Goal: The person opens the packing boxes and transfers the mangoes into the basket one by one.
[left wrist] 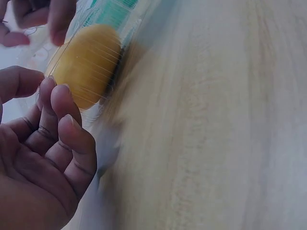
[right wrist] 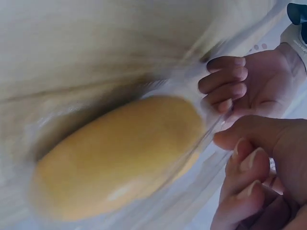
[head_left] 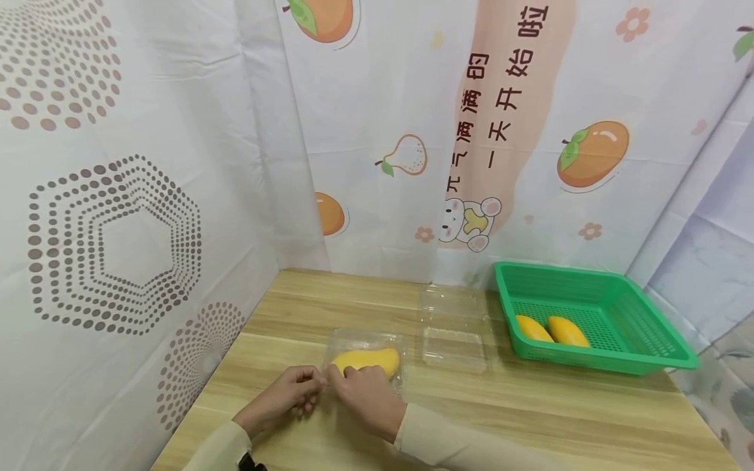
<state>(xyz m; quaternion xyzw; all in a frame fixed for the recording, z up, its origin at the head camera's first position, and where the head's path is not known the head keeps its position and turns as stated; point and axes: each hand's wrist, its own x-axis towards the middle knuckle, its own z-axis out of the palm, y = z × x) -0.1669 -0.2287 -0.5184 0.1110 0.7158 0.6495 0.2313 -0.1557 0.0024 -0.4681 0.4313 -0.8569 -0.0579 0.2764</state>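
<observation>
pinching the clear box at its near-left corner, apparently to steady it, the left hand sits beside the right hand, whose grip cannot be determined, while the yellow mango lies inside the box.

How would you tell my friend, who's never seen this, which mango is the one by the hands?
On the wood-grain table, find the left hand and right hand. Right by them is a clear plastic box with a yellow mango lying in it. It's alone in clear plastic, while the other two mangoes you can see lie together in the green basket.
</observation>
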